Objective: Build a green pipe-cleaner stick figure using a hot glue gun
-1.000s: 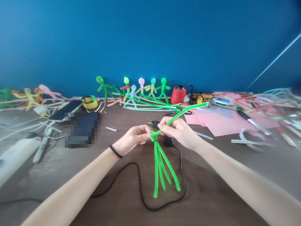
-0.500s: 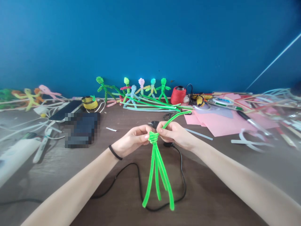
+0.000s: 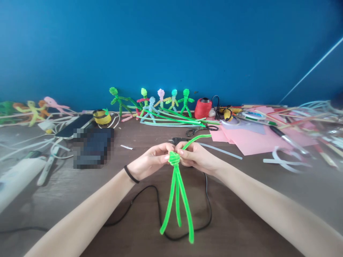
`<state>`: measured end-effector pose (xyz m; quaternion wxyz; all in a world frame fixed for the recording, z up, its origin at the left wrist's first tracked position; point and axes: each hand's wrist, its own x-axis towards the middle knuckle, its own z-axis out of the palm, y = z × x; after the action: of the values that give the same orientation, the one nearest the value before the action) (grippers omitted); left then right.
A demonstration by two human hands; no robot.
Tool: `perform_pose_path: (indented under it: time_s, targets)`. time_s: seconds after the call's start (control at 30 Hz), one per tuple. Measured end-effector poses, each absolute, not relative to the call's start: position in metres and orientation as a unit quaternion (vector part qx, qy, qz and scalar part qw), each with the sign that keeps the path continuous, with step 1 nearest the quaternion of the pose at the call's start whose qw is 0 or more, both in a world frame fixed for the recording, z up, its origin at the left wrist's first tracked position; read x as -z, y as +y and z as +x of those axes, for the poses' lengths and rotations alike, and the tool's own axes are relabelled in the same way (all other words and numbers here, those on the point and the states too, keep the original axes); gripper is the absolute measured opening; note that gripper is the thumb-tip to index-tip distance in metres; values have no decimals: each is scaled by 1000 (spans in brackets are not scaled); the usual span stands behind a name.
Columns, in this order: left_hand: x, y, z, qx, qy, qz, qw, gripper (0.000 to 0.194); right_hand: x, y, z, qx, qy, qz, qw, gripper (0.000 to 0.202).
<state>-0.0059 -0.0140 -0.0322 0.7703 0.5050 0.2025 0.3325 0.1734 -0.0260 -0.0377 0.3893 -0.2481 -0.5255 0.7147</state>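
Observation:
A bright green pipe-cleaner piece [image 3: 174,159] has a coiled knob on top and several long strands hanging below it. My left hand [image 3: 154,158] pinches the knob from the left between thumb and fingertips. On the knob's right side, my right hand [image 3: 194,154] is closed on a loose green strand, whose free end [image 3: 200,136] sticks out past the fingers, up and to the right. Behind the right hand, a black tool with a pointed tip [image 3: 178,140] lies on the table, partly hidden.
Pipe-cleaner figures [image 3: 185,101] stand along the blue wall. Green pipe cleaners [image 3: 174,121], black scissors [image 3: 202,130] and pink paper [image 3: 252,141] lie at the back and right. Phones [image 3: 93,146] and white cables are at left. A black cable [image 3: 158,200] loops beneath the hands.
My right hand has moved slightly down, and the strand's free end has dropped, uncovering more of the scissors. The knob has turned a little and the hanging strands have swung slightly left.

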Motion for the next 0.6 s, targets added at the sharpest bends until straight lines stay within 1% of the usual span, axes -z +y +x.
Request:
perform_pose_path:
  time_s: [0.1, 0.2, 0.43, 0.6]
  targets:
    - [32, -14, -5, -323, 190, 513, 772, 17, 40, -26, 173, -707, -544, -253, 376, 28]
    - [32, -14, -4, -305, 161, 522, 780, 14, 41, -25, 173, -716, -547, -240, 362, 32]
    - [31, -14, -4, -296, 135, 554, 767, 13, 36, -27, 170, -726, -526, -241, 372, 36]
    - [33, -14, -5, -299, 157, 554, 761, 14, 37, -29, 169, -727, -513, -247, 383, 33]
